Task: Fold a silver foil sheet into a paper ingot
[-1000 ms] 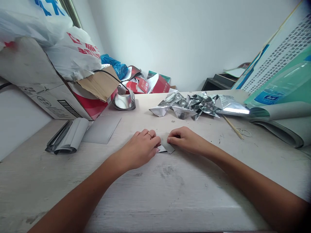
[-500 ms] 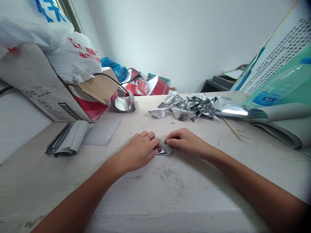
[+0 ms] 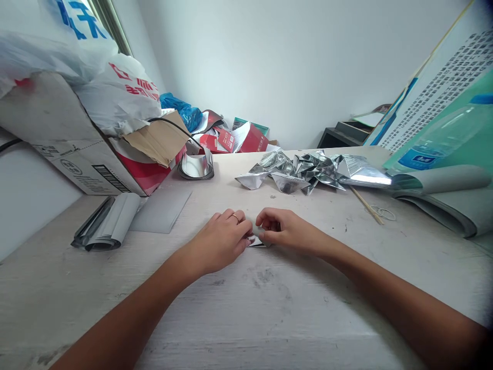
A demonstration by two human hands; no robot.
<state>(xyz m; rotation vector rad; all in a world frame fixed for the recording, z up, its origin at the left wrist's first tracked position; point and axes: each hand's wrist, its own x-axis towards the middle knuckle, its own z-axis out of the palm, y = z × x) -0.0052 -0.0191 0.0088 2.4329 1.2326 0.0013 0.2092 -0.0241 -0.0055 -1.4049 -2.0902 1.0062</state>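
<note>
The right hand (image 3: 287, 231) has been drawn in toward the left hand (image 3: 219, 241), and its fingers are curled more tightly than in the earlier frame. A small folded foil piece (image 3: 254, 241) is held between the two hands on the counter (image 3: 308, 288). It is pinched narrowly by the fingertips of both hands and is mostly hidden by them, with only a thin silver and dark edge showing below. A thin ring (image 3: 235, 218) is worn on a finger of the left hand.

Beyond the right hand, a heap of crumpled foil sheets (image 3: 296, 172) is spread across the far part of the counter. To its right lie a thin wooden stick (image 3: 365, 205) and a few rubber bands (image 3: 383, 212), just beside a curled magazine (image 3: 442, 200). A plastic water bottle (image 3: 442, 136) is propped above the magazine.

Beyond the left hand, a flat grey sheet (image 3: 162, 211) is laid beside a roll of foil sheets (image 3: 108, 222). A curved foil band (image 3: 195, 167) is stood near the back edge. Further left, a cardboard box (image 3: 73, 144) is topped by a white plastic bag (image 3: 119, 97). A blue plastic bag (image 3: 181, 109) and red cartons (image 3: 250, 137) are piled behind.
</note>
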